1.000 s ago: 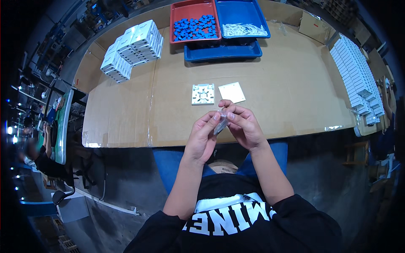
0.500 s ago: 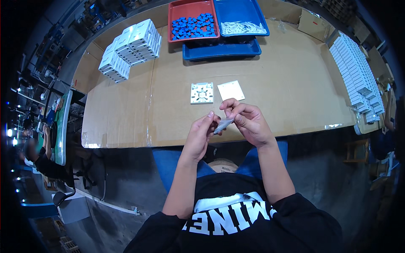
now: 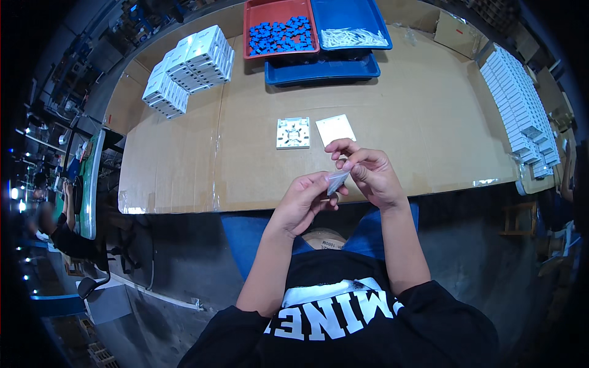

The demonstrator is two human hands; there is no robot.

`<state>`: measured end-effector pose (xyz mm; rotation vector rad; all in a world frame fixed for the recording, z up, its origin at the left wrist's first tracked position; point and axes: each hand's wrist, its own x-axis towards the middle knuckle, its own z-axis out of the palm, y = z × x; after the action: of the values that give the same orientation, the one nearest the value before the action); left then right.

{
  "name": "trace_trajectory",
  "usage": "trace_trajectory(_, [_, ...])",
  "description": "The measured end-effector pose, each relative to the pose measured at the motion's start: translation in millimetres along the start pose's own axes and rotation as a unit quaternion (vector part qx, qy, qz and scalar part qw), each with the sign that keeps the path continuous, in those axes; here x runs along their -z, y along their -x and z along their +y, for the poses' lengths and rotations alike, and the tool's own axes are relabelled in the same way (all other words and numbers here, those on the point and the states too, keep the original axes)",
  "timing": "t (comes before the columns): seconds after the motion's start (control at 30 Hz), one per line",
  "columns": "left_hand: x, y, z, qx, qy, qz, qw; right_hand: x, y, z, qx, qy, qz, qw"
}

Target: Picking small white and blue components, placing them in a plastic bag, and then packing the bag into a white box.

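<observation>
A small clear plastic bag [image 3: 335,180] is pinched between my two hands above the table's near edge. My left hand [image 3: 305,201] grips its lower left side between thumb and fingers. At its upper corner, the thumb and forefinger of my right hand [image 3: 374,176] close on it. What the bag contains is too small to make out. Just beyond my hands lies a square white plate [image 3: 335,128], flat on the cardboard. Left of that plate rests a square white box base [image 3: 293,134], its moulded inside facing up.
Cardboard covers the table [image 3: 172,165]. At the back stand a red tray [image 3: 250,30] of blue clips, a blue tray [image 3: 350,15] of white slim pieces, and another blue tray [image 3: 322,72]. White boxes are stacked at left [image 3: 196,61] and right [image 3: 518,104]. A person [image 3: 67,230] sits far left.
My left hand has moved right and now holds the bag more closely. The right hand has shifted slightly right, and the bag has tilted more upright.
</observation>
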<state>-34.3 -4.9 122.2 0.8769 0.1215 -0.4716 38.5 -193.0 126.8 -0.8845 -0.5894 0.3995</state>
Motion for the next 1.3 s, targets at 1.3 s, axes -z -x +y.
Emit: trace_trajectory(1.3, [16,-7,-4,-0.339,-0.099,0.199,0.914,-2,-5,20,-0.119,0.162,0.097,0.975])
